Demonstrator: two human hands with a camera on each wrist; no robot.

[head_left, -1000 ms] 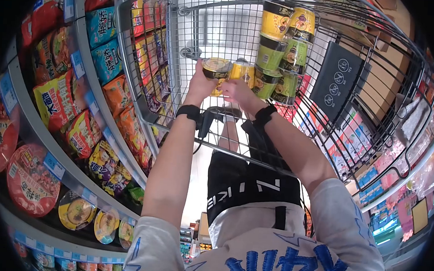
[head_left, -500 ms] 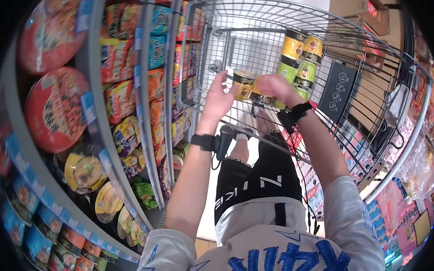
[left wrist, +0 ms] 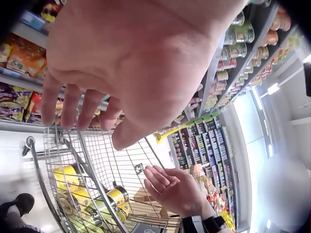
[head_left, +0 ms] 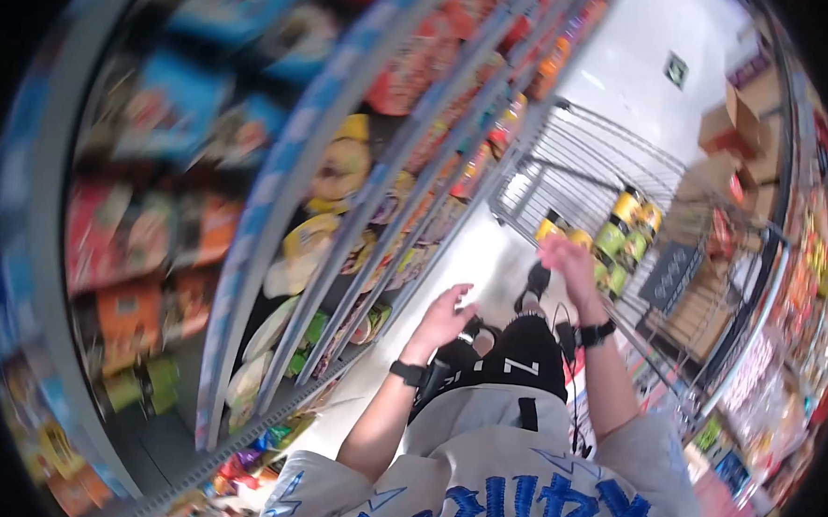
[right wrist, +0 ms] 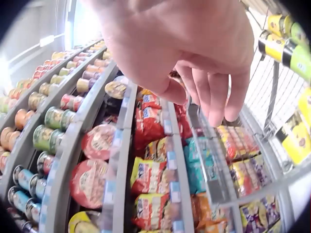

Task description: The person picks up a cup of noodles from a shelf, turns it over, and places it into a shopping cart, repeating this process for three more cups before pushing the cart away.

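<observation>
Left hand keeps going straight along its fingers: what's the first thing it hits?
Probably the wire shopping cart: the fingers of the left hand point toward its basket. Depth is unclear, so how far off it is, I can't tell.

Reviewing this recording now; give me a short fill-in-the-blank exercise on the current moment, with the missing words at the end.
1. Besides mainly yellow cups, the wire cart holds mainly ____ ones.
2. In the head view, the hand nearer the cart is the person's ____ one.
3. The left hand is holding ____.
4. The large lettering on the shirt is ____.

Missing words: green; right; nothing; blue.
</observation>
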